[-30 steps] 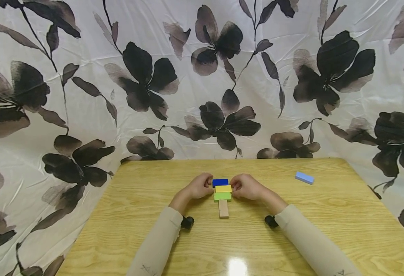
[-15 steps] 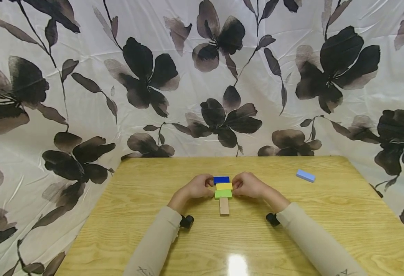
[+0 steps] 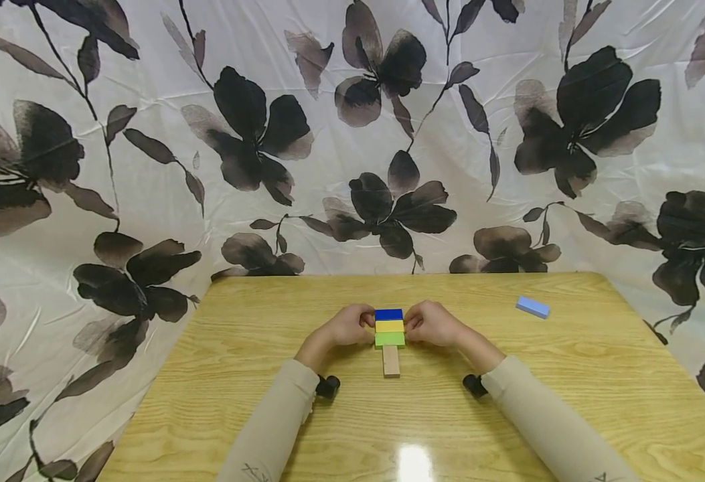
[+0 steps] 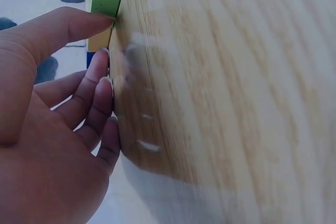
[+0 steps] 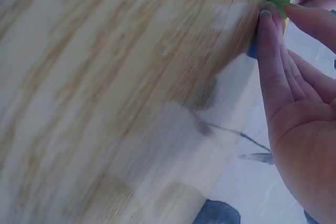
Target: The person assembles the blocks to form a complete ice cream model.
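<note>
Blue block is deep-coloured, flat-topped and neatly oblong.

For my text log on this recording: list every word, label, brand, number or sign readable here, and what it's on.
No readable text.
Left sleeve: dark line marks, too small to read.
Right sleeve: dark mark at the frame's bottom edge, too small to read.
Blue, yellow, green, plain wooden and light-blue blocks: no lettering on visible faces.

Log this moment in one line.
far-to-near row: blue block, yellow block, green block, wooden block; flanked by: left hand, right hand; apart: pale-blue block
</note>
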Demonstrator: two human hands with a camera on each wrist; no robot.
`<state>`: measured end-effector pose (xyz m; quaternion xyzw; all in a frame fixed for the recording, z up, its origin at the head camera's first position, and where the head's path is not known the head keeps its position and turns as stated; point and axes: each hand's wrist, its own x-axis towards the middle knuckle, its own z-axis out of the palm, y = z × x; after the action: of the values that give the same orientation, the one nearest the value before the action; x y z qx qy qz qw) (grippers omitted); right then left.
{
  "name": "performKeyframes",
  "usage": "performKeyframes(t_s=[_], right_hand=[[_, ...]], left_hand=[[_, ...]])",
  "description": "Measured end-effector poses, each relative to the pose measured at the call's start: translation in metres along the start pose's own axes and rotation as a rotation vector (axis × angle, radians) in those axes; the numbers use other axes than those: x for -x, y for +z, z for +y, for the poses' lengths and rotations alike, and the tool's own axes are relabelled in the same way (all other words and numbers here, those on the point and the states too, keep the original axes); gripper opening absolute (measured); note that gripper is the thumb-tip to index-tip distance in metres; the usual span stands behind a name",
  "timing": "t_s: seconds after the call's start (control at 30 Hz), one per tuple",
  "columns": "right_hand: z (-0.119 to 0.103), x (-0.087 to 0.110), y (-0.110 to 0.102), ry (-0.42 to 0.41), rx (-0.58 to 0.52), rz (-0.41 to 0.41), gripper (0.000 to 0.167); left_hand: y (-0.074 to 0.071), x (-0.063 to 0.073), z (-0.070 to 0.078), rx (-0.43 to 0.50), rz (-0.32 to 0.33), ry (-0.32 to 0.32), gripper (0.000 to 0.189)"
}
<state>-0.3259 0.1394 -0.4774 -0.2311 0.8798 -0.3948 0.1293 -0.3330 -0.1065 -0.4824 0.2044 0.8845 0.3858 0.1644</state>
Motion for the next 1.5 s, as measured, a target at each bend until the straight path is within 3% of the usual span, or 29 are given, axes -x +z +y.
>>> performKeyframes(t_s=[0.2,0.47,0.83,1.5], right_hand=[[-0.0027,0.0006,0.0015,0.032,0.001,0.001,0.035],[-0.0027,-0.0004,0.0000,0.045,0.012,-0.035,0.060],[-0.0030,-0.0046,0.0004,0.004,0.049,-0.046,0.050],[-0.0036,-0.0065,0.0035,0.028,0.051,-0.034,0.047]], left_hand=[[-0.0010,0.0004,-0.0008,0.008,-0.001,0.002,0.066],[0.0024,-0.0022,-0.0068,0.000,-0.003,0.004,0.065],[0.0030,-0.0034,-0.0055,0.008,0.013,-0.002,0.062],[0.0025,-0.0047,-0.0048,0.021,0.019,-0.001,0.060]])
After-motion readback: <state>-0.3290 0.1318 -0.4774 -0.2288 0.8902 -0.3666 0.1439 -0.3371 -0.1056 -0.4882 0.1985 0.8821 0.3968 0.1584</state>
